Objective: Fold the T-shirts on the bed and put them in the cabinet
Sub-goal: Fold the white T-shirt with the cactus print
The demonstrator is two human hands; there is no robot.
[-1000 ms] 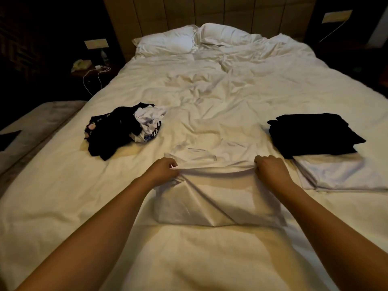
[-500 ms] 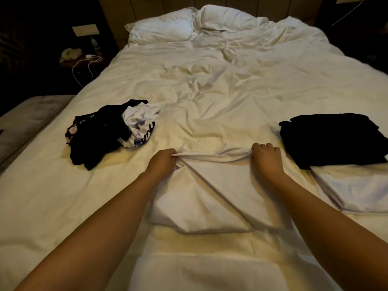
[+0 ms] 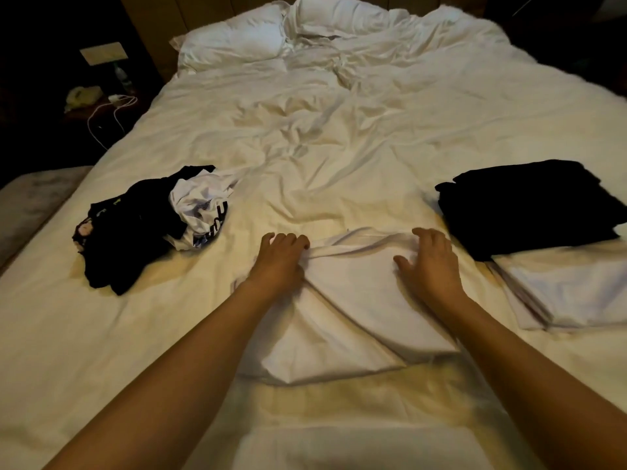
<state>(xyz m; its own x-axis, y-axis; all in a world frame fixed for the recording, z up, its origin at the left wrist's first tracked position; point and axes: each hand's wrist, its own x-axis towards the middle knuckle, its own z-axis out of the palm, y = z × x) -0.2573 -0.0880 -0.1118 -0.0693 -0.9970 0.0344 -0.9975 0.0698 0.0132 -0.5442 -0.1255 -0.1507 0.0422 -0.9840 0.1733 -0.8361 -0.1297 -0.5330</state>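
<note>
Right now both of your hands are down on the white T-shirt (image 3: 356, 310) that lies partly folded on the bed (image 3: 339, 147), straight in front of you near the foot end. Your left hand (image 3: 280, 262) has its fingers curled over the shirt's far left corner and pinches the bunched fabric there. Your right hand (image 3: 429, 262) lies flatter on the far right part of the shirt, fingers spread and only lightly bent, pressing the cloth down rather than gripping it. The shirt's folded near edge points toward you, with creases running diagonally across its top layer.

To your right, well apart from your right hand, sits a stack of folded clothes: a folded black garment (image 3: 529, 205) farther from you, overlapping the far edge of a folded white garment (image 3: 570, 293) that lies nearer to you. To your left, apart from your left hand, is a loose heap: a crumpled black garment (image 3: 125, 228) with a crumpled white T-shirt (image 3: 200, 212) bearing dark print lying against its right side.

The bed's white duvet is rumpled through the middle, and two white pillows (image 3: 237, 42) lie at the head against a padded headboard (image 3: 159, 25). Beside the bed on your left, in the dark, a nightstand (image 3: 84, 106) holds a white cable (image 3: 112, 110) and a small pale object too dim to make out. A grey bench-like surface (image 3: 30, 201) shows at the left edge.
</note>
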